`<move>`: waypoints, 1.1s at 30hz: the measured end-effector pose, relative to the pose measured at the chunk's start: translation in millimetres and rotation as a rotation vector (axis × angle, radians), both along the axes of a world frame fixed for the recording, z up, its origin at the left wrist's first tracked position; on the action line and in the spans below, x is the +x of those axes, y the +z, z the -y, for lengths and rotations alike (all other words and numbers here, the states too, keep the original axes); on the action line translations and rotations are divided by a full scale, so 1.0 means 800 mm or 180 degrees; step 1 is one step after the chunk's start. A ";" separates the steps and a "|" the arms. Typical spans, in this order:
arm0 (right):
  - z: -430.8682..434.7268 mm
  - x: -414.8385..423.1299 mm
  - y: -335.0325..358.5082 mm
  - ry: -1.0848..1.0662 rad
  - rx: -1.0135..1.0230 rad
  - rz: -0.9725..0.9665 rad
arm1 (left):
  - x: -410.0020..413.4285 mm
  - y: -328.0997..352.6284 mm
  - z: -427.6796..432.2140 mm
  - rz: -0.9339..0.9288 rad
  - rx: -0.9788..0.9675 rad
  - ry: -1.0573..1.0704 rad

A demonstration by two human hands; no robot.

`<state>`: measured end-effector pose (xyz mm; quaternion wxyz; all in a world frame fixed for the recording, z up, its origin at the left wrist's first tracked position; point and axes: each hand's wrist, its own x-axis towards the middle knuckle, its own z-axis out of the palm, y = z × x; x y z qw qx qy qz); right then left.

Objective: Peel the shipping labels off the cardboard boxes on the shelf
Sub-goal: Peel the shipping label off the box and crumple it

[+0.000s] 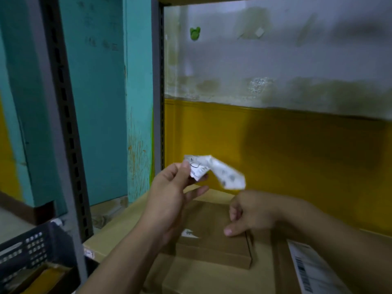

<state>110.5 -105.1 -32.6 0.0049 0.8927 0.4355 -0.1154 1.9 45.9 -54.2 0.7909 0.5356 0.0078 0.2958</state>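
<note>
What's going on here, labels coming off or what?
A person is stripping shipping labels from cardboard boxes on a shelf. The left hand pinches a crumpled peeled label, held up in the air. The right hand, blurred, with fingers loosely curled and holding nothing, is over a small flat box that shows only a white scrap. A second box at the right edge still has its shipping label on.

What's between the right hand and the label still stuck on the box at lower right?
Nothing visible. The right hand is over the small brown box, holding nothing; the stuck label lies exposed on top of the neighbouring box, just right of it. The left hand holds the peeled label up, clear of that path.
</note>
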 end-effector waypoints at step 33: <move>0.137 -0.229 -0.077 -0.1530 0.3800 0.2483 | -0.111 -0.044 0.173 0.0374 0.1635 -0.0005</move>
